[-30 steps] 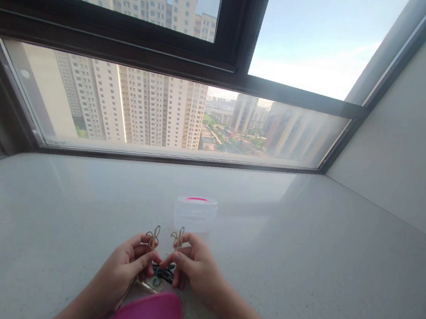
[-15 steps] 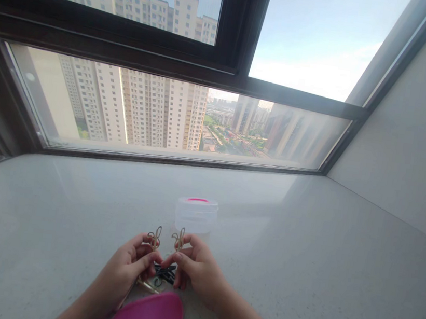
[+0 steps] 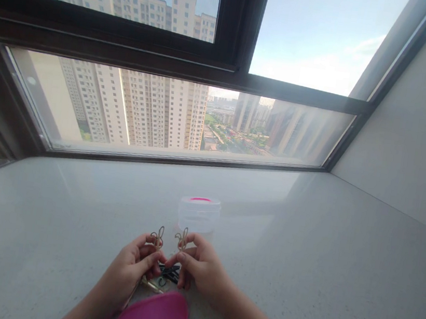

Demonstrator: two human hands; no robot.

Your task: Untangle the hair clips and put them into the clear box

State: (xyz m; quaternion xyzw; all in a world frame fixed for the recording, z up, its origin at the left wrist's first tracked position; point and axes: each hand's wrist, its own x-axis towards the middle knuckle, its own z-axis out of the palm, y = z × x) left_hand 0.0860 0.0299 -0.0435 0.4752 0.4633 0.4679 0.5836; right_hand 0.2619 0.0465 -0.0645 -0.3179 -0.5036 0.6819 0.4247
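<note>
My left hand (image 3: 132,263) pinches a gold wire clip (image 3: 159,237) shaped like a treble clef, held upright. A matching gold wire clip (image 3: 182,239) stands in the pinch of my right hand (image 3: 201,268). The two clips are a small gap apart, and the fingers below them nearly meet. Under my hands lie several slim black clips (image 3: 170,273), partly hidden by the fingers. Beside them, close to my left hand, is a thin gold-coloured piece (image 3: 153,286). A pink oval dish or lid (image 3: 155,316) sits nearest to me, cut off by the lower picture edge.
Just beyond my hands stands a translucent plastic box (image 3: 198,215) with a pink mark on top. Everything rests on a pale speckled sill (image 3: 302,255). A dark window frame (image 3: 138,159) borders it at the back, and a white wall (image 3: 411,144) rises on the right.
The camera's view has shifted and tilted slightly. Both hands keep hold of their gold clips in the same pose.
</note>
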